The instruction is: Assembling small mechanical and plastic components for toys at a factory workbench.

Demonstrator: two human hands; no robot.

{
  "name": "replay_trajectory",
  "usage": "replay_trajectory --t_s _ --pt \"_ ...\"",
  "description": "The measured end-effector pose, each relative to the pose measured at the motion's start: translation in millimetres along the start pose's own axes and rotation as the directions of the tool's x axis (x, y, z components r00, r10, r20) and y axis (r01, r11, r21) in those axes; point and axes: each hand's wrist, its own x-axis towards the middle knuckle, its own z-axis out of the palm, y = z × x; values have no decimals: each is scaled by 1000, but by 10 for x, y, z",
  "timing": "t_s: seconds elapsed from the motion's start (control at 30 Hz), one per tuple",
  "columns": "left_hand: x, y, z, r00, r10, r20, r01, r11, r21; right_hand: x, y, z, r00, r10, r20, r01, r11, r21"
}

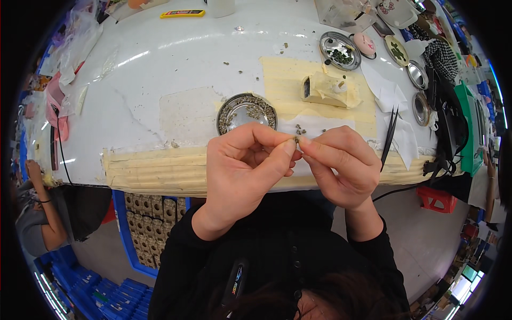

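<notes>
My left hand and my right hand meet over the front edge of the table. Thumbs and forefingers of both are closed around one tiny greenish-brown piece, mostly covered by the fingertips. Just beyond them, several similar small pieces lie on white paper. A round metal dish behind my left hand has many such pieces scattered inside. Black tweezers rest to the right of my right hand, points facing away.
A tape-wrapped block stands behind the paper. Farther right are a metal dish of dark green bits, a pink round object and smaller dishes. A yellow cutter lies far back. Below left sits a blue crate; another person's arm shows beyond.
</notes>
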Motion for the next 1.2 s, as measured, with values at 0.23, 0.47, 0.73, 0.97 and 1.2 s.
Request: replay_trajectory --t_s 0.23,0.47,0.73,0.97,1.2 --pt "14 15 8 1000 -19 -6 20 1000 11 -12 -2 0 1000 12 -11 -12 1000 1" --pt "28 16 55 999 -19 -44 19 1000 6 -19 -7 -3 999 3 -36 -3 1000 -11" --pt "37 6 9 1000 -18 2 18 999 -37 8 -6 -11 999 10 -38 -11 1000 -10" --pt "36 -5 7 1000 -18 15 19 998 -54 6 -12 -17 999 35 -41 -34 999 20" --pt "19 -84 33 968 249 -16 -241 950 200 -11 -14 -29 996 58 -64 -55 997 51"
